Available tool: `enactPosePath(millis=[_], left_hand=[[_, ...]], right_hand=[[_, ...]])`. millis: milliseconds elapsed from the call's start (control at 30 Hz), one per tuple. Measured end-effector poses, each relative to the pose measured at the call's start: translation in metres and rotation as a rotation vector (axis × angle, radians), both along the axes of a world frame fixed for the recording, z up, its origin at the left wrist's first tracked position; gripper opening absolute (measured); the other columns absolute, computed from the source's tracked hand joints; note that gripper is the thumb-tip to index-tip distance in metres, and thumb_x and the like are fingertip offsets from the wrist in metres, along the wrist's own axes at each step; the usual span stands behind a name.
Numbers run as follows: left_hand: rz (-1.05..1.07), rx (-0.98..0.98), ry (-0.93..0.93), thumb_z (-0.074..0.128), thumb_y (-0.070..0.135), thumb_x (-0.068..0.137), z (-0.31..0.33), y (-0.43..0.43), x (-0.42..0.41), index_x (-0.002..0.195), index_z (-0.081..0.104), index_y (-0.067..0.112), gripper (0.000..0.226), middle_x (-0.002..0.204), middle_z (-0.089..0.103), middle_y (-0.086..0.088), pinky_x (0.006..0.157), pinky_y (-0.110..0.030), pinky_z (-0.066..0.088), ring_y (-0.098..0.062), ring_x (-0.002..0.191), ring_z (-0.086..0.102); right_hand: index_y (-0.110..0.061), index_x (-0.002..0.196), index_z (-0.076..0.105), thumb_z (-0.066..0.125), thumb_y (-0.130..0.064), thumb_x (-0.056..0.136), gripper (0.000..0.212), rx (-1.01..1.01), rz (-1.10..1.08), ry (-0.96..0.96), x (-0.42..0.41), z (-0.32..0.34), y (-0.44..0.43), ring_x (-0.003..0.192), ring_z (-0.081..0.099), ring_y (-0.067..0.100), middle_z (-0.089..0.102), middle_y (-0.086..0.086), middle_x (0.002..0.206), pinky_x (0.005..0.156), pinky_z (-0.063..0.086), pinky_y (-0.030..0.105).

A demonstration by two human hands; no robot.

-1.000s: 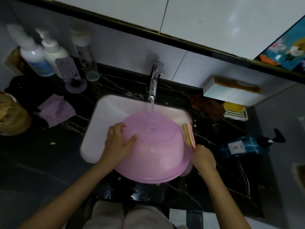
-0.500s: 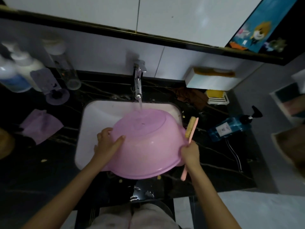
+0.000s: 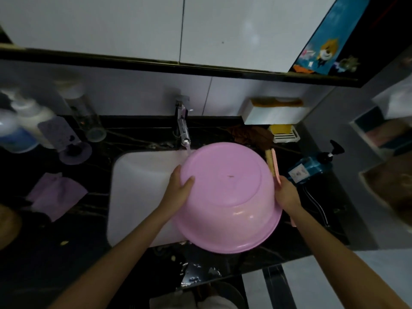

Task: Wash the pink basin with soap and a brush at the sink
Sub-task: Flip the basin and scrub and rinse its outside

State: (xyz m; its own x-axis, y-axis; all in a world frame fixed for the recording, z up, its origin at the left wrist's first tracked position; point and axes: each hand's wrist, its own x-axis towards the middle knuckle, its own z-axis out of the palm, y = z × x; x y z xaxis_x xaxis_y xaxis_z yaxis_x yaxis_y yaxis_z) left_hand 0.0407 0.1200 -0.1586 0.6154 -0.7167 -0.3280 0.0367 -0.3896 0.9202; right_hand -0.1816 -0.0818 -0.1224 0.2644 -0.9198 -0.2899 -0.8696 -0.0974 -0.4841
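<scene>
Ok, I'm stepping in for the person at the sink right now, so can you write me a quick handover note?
Left hand grips the pink basin at its left wall. Right hand holds the brush, bristles beside the basin's right wall; contact unclear.
The basin is bottom-up, tilted over the sink; the tap runs onto its far edge.
Done: basin is being wetted; no foam visible.
Left: probably soaping, scrubbing, rinsing. What looks like yellow soap sits on a dish behind the brush.
</scene>
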Motion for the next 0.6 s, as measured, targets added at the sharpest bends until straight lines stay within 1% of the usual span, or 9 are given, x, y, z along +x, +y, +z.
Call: enactPosePath(millis=[100, 167, 233, 300, 367, 433, 467, 533, 600], left_hand=[[0.023, -0.034, 0.091, 0.048, 0.025, 0.096, 0.002, -0.025, 0.019, 0.14, 0.04, 0.014, 0.046, 0.135, 0.048, 0.0, 0.102, -0.033, 0.038, -0.019, 0.12, 0.049], [0.03, -0.069, 0.212, 0.05, 0.024, 0.092, 0.006, -0.043, 0.032, 0.125, 0.057, 0.017, 0.034, 0.123, 0.06, -0.002, 0.097, -0.031, 0.043, -0.019, 0.111, 0.056], [0.061, -0.089, 0.36, 0.047, 0.02, 0.093, 0.006, -0.053, 0.043, 0.102, 0.067, 0.019, 0.021, 0.094, 0.069, 0.001, 0.075, -0.021, 0.048, -0.015, 0.086, 0.062], [0.111, -0.073, 0.512, 0.048, 0.019, 0.092, 0.0, -0.052, 0.045, 0.08, 0.066, 0.018, 0.022, 0.063, 0.065, 0.005, 0.05, -0.014, 0.044, -0.013, 0.062, 0.055], [0.139, -0.049, 0.544, 0.05, 0.019, 0.092, -0.009, -0.046, 0.042, 0.072, 0.062, 0.016, 0.023, 0.058, 0.061, 0.003, 0.044, -0.011, 0.04, -0.013, 0.055, 0.053], [0.121, -0.043, 0.479, 0.05, 0.021, 0.092, -0.006, -0.043, 0.039, 0.08, 0.064, 0.016, 0.019, 0.076, 0.068, -0.002, 0.057, -0.015, 0.046, -0.014, 0.067, 0.061], [0.105, -0.054, 0.399, 0.05, 0.021, 0.092, -0.005, -0.046, 0.04, 0.092, 0.067, 0.017, 0.018, 0.092, 0.069, -0.005, 0.07, -0.021, 0.049, -0.018, 0.082, 0.064], [0.009, -0.09, 0.24, 0.049, 0.018, 0.093, 0.0, -0.051, 0.042, 0.12, 0.061, 0.018, 0.029, 0.116, 0.06, 0.001, 0.091, -0.028, 0.043, -0.016, 0.106, 0.057], [-0.078, -0.066, 0.093, 0.053, 0.02, 0.093, 0.007, -0.057, 0.046, 0.134, 0.051, 0.017, 0.041, 0.12, 0.052, 0.008, 0.097, -0.025, 0.038, -0.009, 0.112, 0.05]], right_hand=[[-0.015, 0.108, 0.057, 0.043, -0.03, 0.098, 0.023, 0.011, 0.001, -0.028, -0.004, -0.007, -0.002, 0.086, 0.061, 0.026, 0.066, 0.01, 0.099, 0.076, 0.05, 0.039], [-0.016, 0.107, 0.059, 0.044, -0.029, 0.097, 0.023, -0.004, -0.011, -0.04, -0.005, -0.012, -0.005, 0.087, 0.062, 0.027, 0.066, 0.008, 0.097, 0.08, 0.051, 0.043], [-0.017, 0.105, 0.059, 0.044, -0.029, 0.097, 0.021, -0.008, -0.025, -0.046, -0.003, -0.018, -0.005, 0.086, 0.062, 0.026, 0.066, 0.007, 0.097, 0.081, 0.052, 0.045], [-0.015, 0.106, 0.059, 0.044, -0.025, 0.097, 0.02, -0.012, -0.043, -0.053, -0.001, -0.019, -0.003, 0.087, 0.061, 0.026, 0.065, 0.008, 0.098, 0.081, 0.052, 0.044], [-0.014, 0.107, 0.058, 0.042, -0.021, 0.096, 0.021, -0.023, -0.051, -0.044, 0.0, -0.019, -0.003, 0.087, 0.061, 0.028, 0.064, 0.01, 0.098, 0.081, 0.051, 0.043], [-0.014, 0.107, 0.058, 0.038, -0.021, 0.097, 0.023, -0.021, -0.065, -0.027, 0.002, -0.02, -0.003, 0.085, 0.06, 0.028, 0.064, 0.01, 0.096, 0.08, 0.052, 0.044], [-0.015, 0.107, 0.058, 0.037, -0.021, 0.097, 0.024, -0.018, -0.065, -0.009, 0.003, -0.02, -0.002, 0.083, 0.06, 0.027, 0.064, 0.01, 0.095, 0.078, 0.052, 0.044], [-0.015, 0.111, 0.056, 0.036, -0.021, 0.099, 0.024, -0.03, -0.058, 0.021, 0.004, -0.023, 0.001, 0.078, 0.059, 0.024, 0.062, 0.007, 0.094, 0.071, 0.05, 0.037], [-0.014, 0.114, 0.054, 0.039, -0.021, 0.099, 0.023, -0.048, -0.032, 0.059, 0.006, -0.021, 0.004, 0.074, 0.055, 0.02, 0.06, 0.006, 0.093, 0.065, 0.045, 0.032]])
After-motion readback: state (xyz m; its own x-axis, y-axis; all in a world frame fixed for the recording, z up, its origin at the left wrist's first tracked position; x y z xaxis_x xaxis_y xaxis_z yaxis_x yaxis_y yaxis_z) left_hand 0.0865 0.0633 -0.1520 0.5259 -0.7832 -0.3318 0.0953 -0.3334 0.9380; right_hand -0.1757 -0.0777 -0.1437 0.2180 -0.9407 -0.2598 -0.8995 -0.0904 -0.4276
